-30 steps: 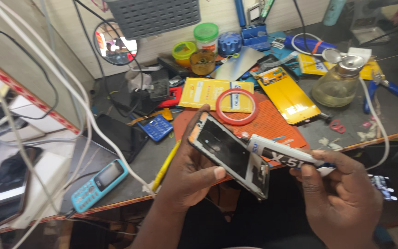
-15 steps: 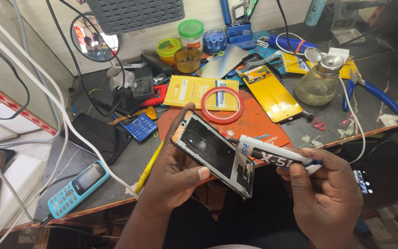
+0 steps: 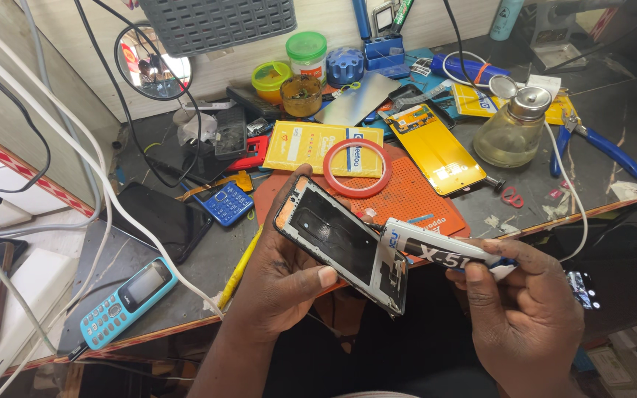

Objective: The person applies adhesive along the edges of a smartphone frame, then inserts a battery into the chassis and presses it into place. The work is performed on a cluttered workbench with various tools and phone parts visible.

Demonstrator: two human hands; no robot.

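over the near edge of a cluttered workbench (image 3: 186, 250): left hand (image 3: 282, 276), closed around an opened phone frame (image 3: 344, 250), flat rectangular metal-and-plastic shell, dark inner panel facing up, tilted, thumb pressed on its lower edge. right hand (image 3: 528, 309), fingers wrapped on a soft white glue tube (image 3: 436, 249), nozzle end touching the frame's right end. behind: perforated orange rubber mat (image 3: 414, 195); red tape ring (image 3: 357, 158); glossy yellow screen panel (image 3: 436, 147); rounded glass bottle with metal cap (image 3: 514, 129); blue-handled pliers (image 3: 602, 144); blue keypad phone (image 3: 127, 301); round mirror (image 3: 152, 70).
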